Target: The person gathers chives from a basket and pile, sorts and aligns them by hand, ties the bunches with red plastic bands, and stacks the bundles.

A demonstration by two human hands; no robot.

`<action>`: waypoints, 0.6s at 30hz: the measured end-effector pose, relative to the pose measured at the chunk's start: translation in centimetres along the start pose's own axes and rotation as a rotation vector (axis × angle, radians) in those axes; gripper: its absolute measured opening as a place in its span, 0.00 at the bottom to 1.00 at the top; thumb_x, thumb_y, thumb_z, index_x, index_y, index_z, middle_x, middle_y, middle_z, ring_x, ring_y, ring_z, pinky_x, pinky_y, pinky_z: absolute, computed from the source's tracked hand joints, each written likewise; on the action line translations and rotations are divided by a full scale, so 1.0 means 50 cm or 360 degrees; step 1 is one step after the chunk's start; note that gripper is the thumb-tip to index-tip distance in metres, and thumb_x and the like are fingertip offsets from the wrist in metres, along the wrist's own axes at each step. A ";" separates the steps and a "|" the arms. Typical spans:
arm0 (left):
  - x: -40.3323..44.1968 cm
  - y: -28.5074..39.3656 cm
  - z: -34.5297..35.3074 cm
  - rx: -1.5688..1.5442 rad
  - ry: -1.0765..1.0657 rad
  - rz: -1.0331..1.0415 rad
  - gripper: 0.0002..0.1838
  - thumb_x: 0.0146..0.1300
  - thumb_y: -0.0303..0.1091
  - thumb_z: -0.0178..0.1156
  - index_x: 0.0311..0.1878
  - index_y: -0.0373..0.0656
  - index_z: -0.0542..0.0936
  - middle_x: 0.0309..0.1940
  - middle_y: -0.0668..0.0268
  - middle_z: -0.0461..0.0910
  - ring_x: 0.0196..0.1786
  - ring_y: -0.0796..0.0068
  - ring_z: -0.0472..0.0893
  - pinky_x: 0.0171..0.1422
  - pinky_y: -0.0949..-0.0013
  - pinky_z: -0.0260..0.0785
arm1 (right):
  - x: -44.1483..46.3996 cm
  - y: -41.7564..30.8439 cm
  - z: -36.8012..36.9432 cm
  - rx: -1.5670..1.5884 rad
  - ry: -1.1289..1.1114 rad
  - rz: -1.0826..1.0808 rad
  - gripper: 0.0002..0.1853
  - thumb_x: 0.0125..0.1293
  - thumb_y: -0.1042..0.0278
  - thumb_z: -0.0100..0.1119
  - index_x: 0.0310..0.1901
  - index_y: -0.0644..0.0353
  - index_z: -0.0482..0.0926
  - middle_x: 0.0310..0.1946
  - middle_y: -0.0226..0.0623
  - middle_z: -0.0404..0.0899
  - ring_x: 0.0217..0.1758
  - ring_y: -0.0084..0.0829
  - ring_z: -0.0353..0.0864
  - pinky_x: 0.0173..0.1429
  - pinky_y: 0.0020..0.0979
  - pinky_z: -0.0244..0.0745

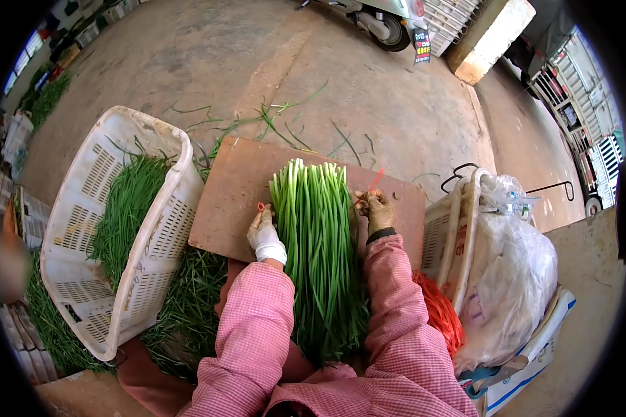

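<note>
A thick bundle of garlic chives (316,243) lies on a brown board (233,187), pale cut ends pointing away from me and green leaves hanging towards my lap. On its left side is my left hand (266,235) in a white covering, fingers closed, with a bit of red string (261,206) at the fingertips. My right hand (378,212), in a dirty glove, is closed at the bundle's right side. Red string (376,179) sticks up from its fingers. Whether the string runs beneath the chives is hidden.
A white plastic crate (122,229) holding loose chives (129,201) stands at left. Right of the board are red strings (438,313), another crate (459,236) and a clear plastic bag (511,278). Scattered leaves (278,125) lie on the floor; a scooter (389,28) stands beyond.
</note>
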State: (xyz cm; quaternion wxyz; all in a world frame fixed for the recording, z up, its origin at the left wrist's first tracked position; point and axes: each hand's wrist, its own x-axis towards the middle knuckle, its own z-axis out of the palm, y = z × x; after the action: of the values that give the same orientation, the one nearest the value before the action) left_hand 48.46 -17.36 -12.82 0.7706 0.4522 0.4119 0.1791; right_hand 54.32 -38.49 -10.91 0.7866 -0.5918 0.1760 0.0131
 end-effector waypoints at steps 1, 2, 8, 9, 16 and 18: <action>-0.001 0.002 0.000 -0.0002 0.0003 0.0002 0.12 0.56 0.31 0.57 0.42 0.36 0.79 0.32 0.66 0.79 0.32 0.80 0.75 0.36 0.78 0.66 | -0.006 -0.005 0.002 0.0000 -0.0004 0.0000 0.03 0.60 0.72 0.49 0.33 0.60 0.72 0.26 0.35 0.78 0.19 0.22 0.73 0.23 0.21 0.68; -0.004 0.007 0.002 -0.0009 -0.0009 -0.0020 0.12 0.56 0.30 0.57 0.41 0.35 0.78 0.33 0.66 0.79 0.33 0.80 0.75 0.38 0.78 0.66 | -0.019 -0.016 0.008 0.0022 -0.0110 -0.0065 0.05 0.61 0.71 0.49 0.35 0.61 0.73 0.26 0.34 0.78 0.20 0.22 0.74 0.24 0.20 0.68; 0.000 -0.020 -0.005 -0.0094 -0.0017 0.0019 0.11 0.55 0.29 0.58 0.40 0.33 0.78 0.34 0.65 0.79 0.34 0.80 0.75 0.42 0.78 0.67 | -0.077 -0.040 -0.009 -0.0213 -0.0385 -0.0071 0.07 0.61 0.69 0.52 0.36 0.63 0.77 0.24 0.31 0.77 0.22 0.19 0.72 0.28 0.18 0.65; -0.006 -0.019 -0.002 -0.0068 0.0010 0.0022 0.11 0.55 0.29 0.58 0.39 0.33 0.79 0.34 0.64 0.79 0.33 0.79 0.75 0.42 0.78 0.67 | -0.091 -0.050 -0.005 -0.0321 -0.0488 -0.0136 0.07 0.62 0.69 0.51 0.35 0.62 0.77 0.23 0.30 0.76 0.22 0.19 0.70 0.28 0.18 0.64; -0.010 -0.063 0.009 0.0516 0.0205 0.0528 0.10 0.55 0.32 0.57 0.35 0.35 0.80 0.31 0.61 0.79 0.32 0.73 0.76 0.41 0.73 0.68 | -0.148 -0.128 0.107 -0.0736 -0.1281 -0.1039 0.05 0.56 0.79 0.55 0.35 0.64 0.75 0.39 0.36 0.75 0.37 0.26 0.75 0.38 0.21 0.71; -0.040 -0.026 0.014 0.0765 0.0168 0.0696 0.10 0.55 0.32 0.57 0.33 0.34 0.79 0.29 0.62 0.77 0.32 0.72 0.75 0.40 0.72 0.67 | -0.154 -0.137 0.151 -0.1074 -0.1460 -0.1220 0.08 0.54 0.82 0.54 0.36 0.63 0.74 0.39 0.39 0.75 0.40 0.34 0.76 0.44 0.25 0.72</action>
State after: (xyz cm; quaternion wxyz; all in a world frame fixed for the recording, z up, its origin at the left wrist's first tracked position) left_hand 47.69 -19.76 -12.80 0.5625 0.6891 0.3748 0.2612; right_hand 50.65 -32.03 -0.53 0.5034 -0.7595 -0.4104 0.0372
